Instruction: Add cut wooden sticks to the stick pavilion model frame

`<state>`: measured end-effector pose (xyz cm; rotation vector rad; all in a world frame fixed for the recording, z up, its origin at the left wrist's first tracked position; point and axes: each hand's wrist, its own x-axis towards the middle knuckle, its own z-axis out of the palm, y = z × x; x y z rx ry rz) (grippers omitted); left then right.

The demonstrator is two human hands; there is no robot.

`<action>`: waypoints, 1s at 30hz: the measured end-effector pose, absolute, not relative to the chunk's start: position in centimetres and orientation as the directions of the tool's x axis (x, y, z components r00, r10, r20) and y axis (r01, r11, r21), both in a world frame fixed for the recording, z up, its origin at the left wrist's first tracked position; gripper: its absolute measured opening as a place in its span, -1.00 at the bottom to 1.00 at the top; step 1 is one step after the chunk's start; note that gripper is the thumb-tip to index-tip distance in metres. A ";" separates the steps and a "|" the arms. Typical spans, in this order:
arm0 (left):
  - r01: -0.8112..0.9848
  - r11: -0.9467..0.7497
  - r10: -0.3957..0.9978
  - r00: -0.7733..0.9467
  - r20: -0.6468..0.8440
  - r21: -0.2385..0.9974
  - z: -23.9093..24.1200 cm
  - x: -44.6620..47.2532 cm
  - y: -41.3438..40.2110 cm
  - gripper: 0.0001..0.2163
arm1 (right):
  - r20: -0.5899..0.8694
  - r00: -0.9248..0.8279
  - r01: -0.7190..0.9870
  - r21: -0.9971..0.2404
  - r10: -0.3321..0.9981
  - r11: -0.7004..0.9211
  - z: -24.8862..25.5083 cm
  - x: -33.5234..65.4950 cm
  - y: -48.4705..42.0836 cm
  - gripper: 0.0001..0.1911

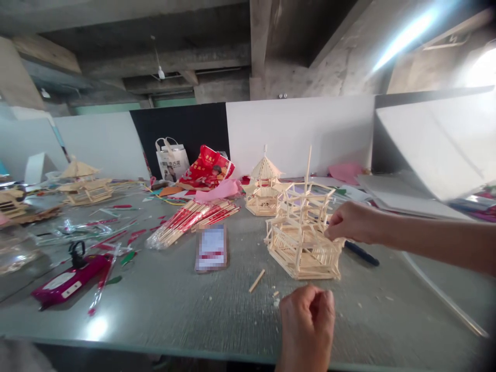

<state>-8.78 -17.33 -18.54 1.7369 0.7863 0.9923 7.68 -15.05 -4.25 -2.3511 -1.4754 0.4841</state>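
Observation:
An unfinished pavilion model [300, 235] made of thin wooden sticks stands on the grey table [174, 305], with one tall stick rising from its middle. My right hand [351, 222] reaches in from the right, fingers pinched against the model's right side at railing height. My left hand [308, 323] hovers near the table's front edge just in front of the model, curled into a loose fist; whether anything is inside it is hidden. A short loose stick [256, 280] lies on the table left of that hand.
A finished roofed pavilion [264, 188] stands behind the model. Left of it lie a bundle of wrapped sticks [194, 219], a blurred card [211, 247] and a magenta tool [67, 279]. A dark pen [362, 253] lies under my right wrist. Bags and other models sit at the back left.

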 end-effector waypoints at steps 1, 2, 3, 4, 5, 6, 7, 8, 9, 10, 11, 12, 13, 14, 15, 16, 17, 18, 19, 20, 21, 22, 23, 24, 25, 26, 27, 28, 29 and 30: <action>0.061 -0.336 0.848 0.454 0.274 0.940 -18.2 -9.3 -17.3 -0.69 | -0.116 0.404 0.794 -0.449 0.907 -0.410 -4.1 7.8 -15.3 -0.78; 0.051 -0.332 0.852 0.445 0.276 0.942 -17.8 -10.0 -17.1 -0.69 | -0.122 0.396 0.791 -0.458 0.910 -0.406 -3.9 8.0 -15.7 -0.80; 0.041 -0.325 0.856 0.439 0.275 0.945 -17.2 -10.7 -17.0 -0.70 | -0.133 0.387 0.784 -0.472 0.912 -0.402 -3.7 8.2 -16.0 -0.82; 0.032 -0.317 0.860 0.431 0.273 0.948 -16.6 -11.4 -16.8 -0.70 | -0.143 0.378 0.777 -0.489 0.915 -0.398 -3.6 8.2 -16.3 -0.82; 0.027 -0.310 0.866 0.421 0.271 0.950 -16.0 -12.0 -16.6 -0.70 | -0.146 0.371 0.770 -0.503 0.917 -0.392 -3.5 8.3 -16.6 -0.81; 0.026 -0.304 0.873 0.409 0.268 0.952 -15.5 -12.4 -16.5 -0.69 | -0.142 0.365 0.767 -0.515 0.920 -0.384 -3.4 8.2 -16.8 -0.80; 0.027 -0.301 0.876 0.402 0.265 0.953 -15.2 -12.7 -16.4 -0.69 | -0.132 0.362 0.768 -0.519 0.923 -0.375 -3.4 8.1 -16.9 -0.79; 0.034 -0.298 0.878 0.403 0.260 0.954 -15.0 -12.7 -16.3 -0.68 | -0.118 0.358 0.775 -0.516 0.926 -0.365 -3.5 8.0 -16.9 -0.79; 0.044 -0.297 0.876 0.409 0.254 0.954 -15.1 -12.6 -16.4 -0.68 | -0.100 0.354 0.787 -0.505 0.930 -0.354 -3.6 7.8 -16.8 -0.80; 0.060 -0.298 0.873 0.421 0.246 0.953 -15.4 -12.3 -16.5 -0.68 | -0.085 0.352 0.801 -0.488 0.932 -0.347 -3.8 7.6 -16.5 -0.82; 0.079 -0.297 0.870 0.432 0.236 0.952 -15.9 -11.9 -16.7 -0.68 | -0.074 0.352 0.812 -0.472 0.933 -0.343 -4.0 7.4 -16.2 -0.84; 0.095 -0.297 0.869 0.441 0.227 0.950 -16.5 -11.4 -16.8 -0.67 | -0.062 0.354 0.822 -0.455 0.933 -0.342 -4.3 7.3 -15.9 -0.86; 0.107 -0.292 0.870 0.444 0.217 0.950 -17.1 -11.0 -16.9 -0.66 | -0.049 0.357 0.831 -0.438 0.933 -0.341 -4.5 7.2 -15.5 -0.89; 0.104 -0.281 0.873 0.442 0.209 0.954 -17.8 -10.6 -16.9 -0.66 | -0.036 0.361 0.839 -0.424 0.932 -0.341 -4.7 7.2 -15.2 -0.91; 0.092 -0.265 0.875 0.442 0.199 0.960 -18.4 -10.3 -16.9 -0.65 | -0.025 0.365 0.845 -0.412 0.931 -0.342 -4.8 7.2 -14.9 -0.92; 0.077 -0.249 0.878 0.439 0.192 0.965 -18.9 -10.1 -16.8 -0.65 | -0.016 0.368 0.849 -0.401 0.930 -0.343 -4.9 7.2 -14.8 -0.93; 0.065 -0.238 0.881 0.435 0.187 0.969 -19.2 -10.0 -16.6 -0.65 | -0.008 0.372 0.853 -0.391 0.928 -0.345 -5.0 7.3 -14.6 -0.94; 0.057 -0.232 0.882 0.433 0.185 0.971 -19.5 -9.9 -16.5 -0.65 | -0.002 0.376 0.857 -0.381 0.927 -0.348 -4.9 7.4 -14.6 -0.94; 0.053 -0.230 0.883 0.431 0.185 0.972 -19.6 -9.9 -16.3 -0.65 | 0.001 0.381 0.859 -0.370 0.925 -0.353 -4.9 7.5 -14.6 -0.94; 0.053 -0.232 0.883 0.431 0.187 0.971 -19.7 -10.0 -16.2 -0.65 | 0.003 0.385 0.862 -0.359 0.923 -0.358 -4.9 7.5 -14.6 -0.94; 0.051 -0.236 0.881 0.433 0.191 0.970 -19.8 -10.0 -16.2 -0.66 | 0.003 0.389 0.865 -0.347 0.921 -0.363 -4.9 7.6 -14.7 -0.94; 0.048 -0.239 0.879 0.436 0.195 0.970 -19.8 -10.1 -16.1 -0.66 | 0.002 0.393 0.867 -0.336 0.920 -0.369 -4.8 7.7 -14.7 -0.94; 0.043 -0.244 0.876 0.438 0.201 0.969 -19.9 -10.1 -16.1 -0.66 | 0.000 0.396 0.869 -0.325 0.918 -0.374 -4.9 7.7 -14.7 -0.93; 0.040 -0.249 0.875 0.437 0.207 0.968 -19.9 -10.1 -16.2 -0.66 | -0.004 0.397 0.871 -0.315 0.918 -0.378 -4.9 7.8 -14.6 -0.93; 0.039 -0.255 0.875 0.434 0.214 0.966 -20.0 -10.1 -16.2 -0.66 | -0.008 0.397 0.873 -0.306 0.918 -0.380 -4.9 7.9 -14.5 -0.92; 0.039 -0.261 0.875 0.431 0.220 0.964 -20.1 -10.1 -16.2 -0.65 | -0.012 0.396 0.875 -0.299 0.918 -0.381 -5.0 7.9 -14.4 -0.92; 0.039 -0.263 0.877 0.427 0.222 0.964 -20.1 -10.1 -16.3 -0.65 | -0.017 0.394 0.877 -0.293 0.919 -0.381 -5.1 7.9 -14.3 -0.92; 0.040 -0.262 0.878 0.424 0.221 0.964 -20.2 -10.2 -16.3 -0.65 | -0.021 0.392 0.879 -0.288 0.920 -0.381 -5.2 7.9 -14.2 -0.92; 0.042 -0.261 0.879 0.422 0.220 0.964 -20.2 -10.2 -16.3 -0.65 | -0.026 0.390 0.880 -0.284 0.921 -0.380 -5.2 7.9 -14.1 -0.92; 0.044 -0.261 0.880 0.422 0.219 0.964 -20.1 -10.3 -16.3 -0.65 | -0.030 0.389 0.881 -0.281 0.921 -0.381 -5.3 7.9 -14.0 -0.93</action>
